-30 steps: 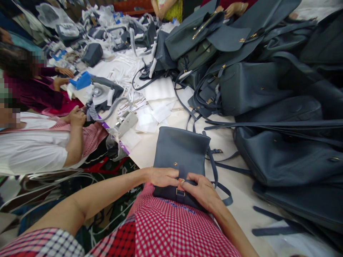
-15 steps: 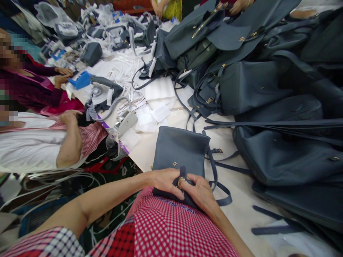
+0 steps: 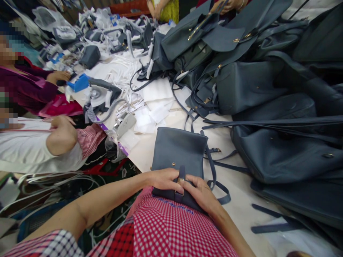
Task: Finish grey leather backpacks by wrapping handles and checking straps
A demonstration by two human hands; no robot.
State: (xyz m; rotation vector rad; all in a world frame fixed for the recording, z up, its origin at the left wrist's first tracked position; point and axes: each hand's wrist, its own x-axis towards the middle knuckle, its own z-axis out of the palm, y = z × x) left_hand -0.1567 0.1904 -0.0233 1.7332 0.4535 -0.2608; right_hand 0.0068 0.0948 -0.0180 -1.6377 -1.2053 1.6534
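A small dark blue handbag [image 3: 179,146] rests at the table edge against my apron, its flap spread away from me with a round brass snap showing. A short strap [image 3: 182,172] with gold-coloured buckle hardware stands up at its near side. From the left, my left hand [image 3: 164,179] closes on this strap, thumb beside the buckle [image 3: 179,193]. My right hand [image 3: 200,191] pinches the same strap from the other side, its fingertips on the metal. The fingers partly hide the strap's lower end. A thin shoulder strap [image 3: 224,192] loops out right of the bag.
Larger dark blue bags [image 3: 268,150] are heaped along the right, with long straps trailing over the table [image 3: 235,217]. White paper sheets [image 3: 154,94] and a grey tape dispenser [image 3: 125,125] lie ahead. Co-workers sit at left; a co-worker's hand [image 3: 61,76] is near a blue dispenser [image 3: 79,84].
My fingers have shifted slightly on the strap, and the lower buckle shows more clearly now. The bag stays in place. At left, a co-worker's arm has drawn back.
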